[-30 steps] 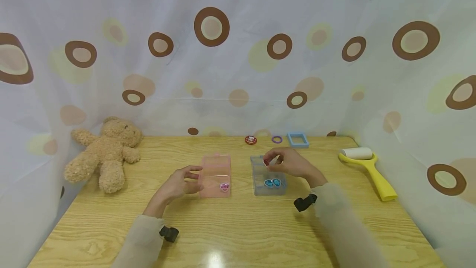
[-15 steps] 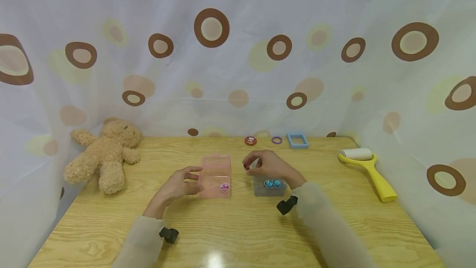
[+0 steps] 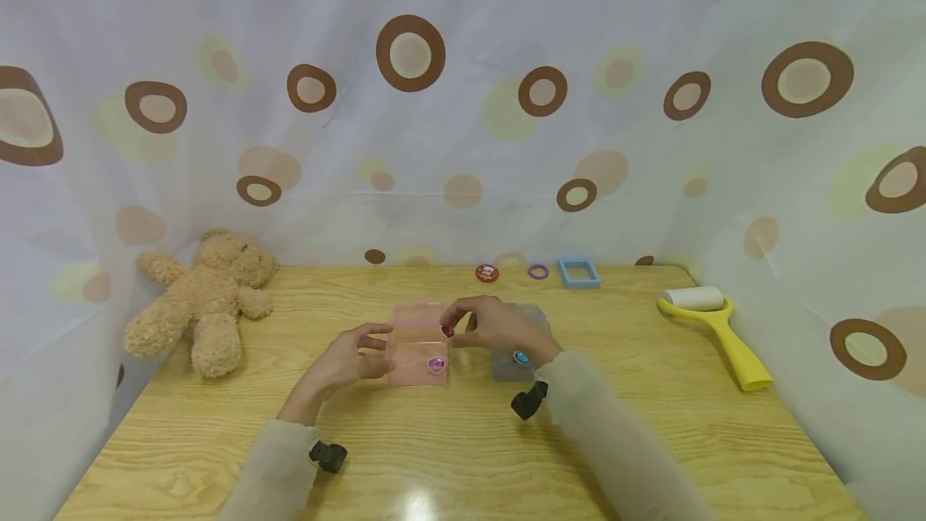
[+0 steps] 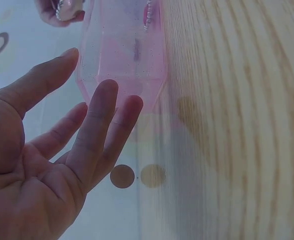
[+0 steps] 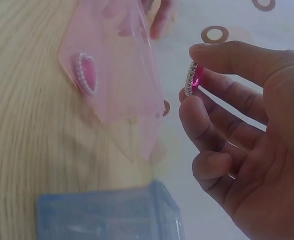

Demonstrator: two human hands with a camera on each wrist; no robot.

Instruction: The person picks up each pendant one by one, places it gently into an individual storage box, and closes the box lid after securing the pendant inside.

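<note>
A pink transparent box [image 3: 412, 372] with its lid raised sits mid-table. Inside at its right lies a pink gem [image 3: 436, 365] edged with small white beads. My left hand [image 3: 347, 364] is at the box's left side, its fingers [image 4: 94, 120] loosely extended and holding nothing; whether they touch the wall I cannot tell. Between thumb and fingertips, my right hand [image 3: 492, 324] pinches a deep-pink gem [image 5: 194, 80] with a beaded edge, over the pink box's right edge. Partly behind that hand stands an opened blue transparent box [image 3: 510, 372], with one blue gem [image 3: 521, 358] showing.
Along the table's back edge lie a red round badge [image 3: 487, 272], a purple ring [image 3: 538, 272] and a light-blue square frame [image 3: 579, 273]. A teddy bear [image 3: 206, 296] lies at the left. At the right is a yellow-handled lint roller [image 3: 716, 328].
My right hand has carried the deep-pink gem leftward from above the blue box to the pink box, covering one blue gem. My left hand has stayed in place.
</note>
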